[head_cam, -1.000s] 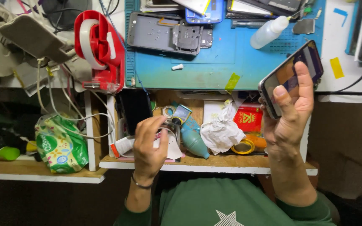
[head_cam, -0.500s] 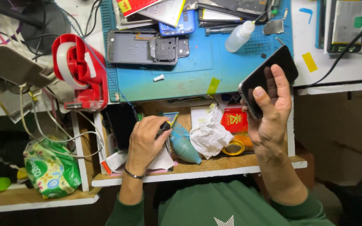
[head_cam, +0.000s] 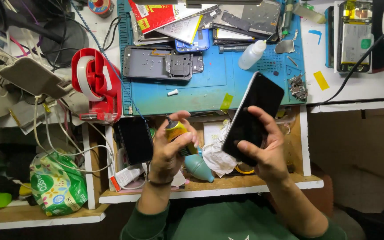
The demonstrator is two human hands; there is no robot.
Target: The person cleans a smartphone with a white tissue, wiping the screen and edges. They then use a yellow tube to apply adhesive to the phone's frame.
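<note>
Holding a dark smartphone (head_cam: 252,118) just right of the frame's centre, the right hand (head_cam: 263,149) has its grip clamped on the lower half of the device: the thumb presses across the black glass face while the fingers wrap round the back edge. The phone stands tilted, its upper end leaning toward the upper right and overlapping the lower edge of the blue work mat (head_cam: 201,95). Its screen is dark and glossy.

Just left of it, the left hand (head_cam: 167,153) has its grip closed round a small yellow tube (head_cam: 177,132) with a dark cap at the top; the fingers curl over the tube, so only its upper part shows. The two hands are near each other but apart.

Both hover over an open wooden drawer (head_cam: 227,184) at lower centre, which holds a crumpled white tissue (head_cam: 216,153), a teal rubber air blower (head_cam: 198,166) and a second black phone (head_cam: 134,140) lying at its left side.

Above, on the worktop (head_cam: 356,89), the mat carries an opened phone frame (head_cam: 158,62), a small white squeeze bottle (head_cam: 252,54) and stacked phone parts. A red tape dispenser (head_cam: 95,84) stands at the mat's left edge, and a green patterned packet (head_cam: 58,186) sits at lower left on a shelf.
</note>
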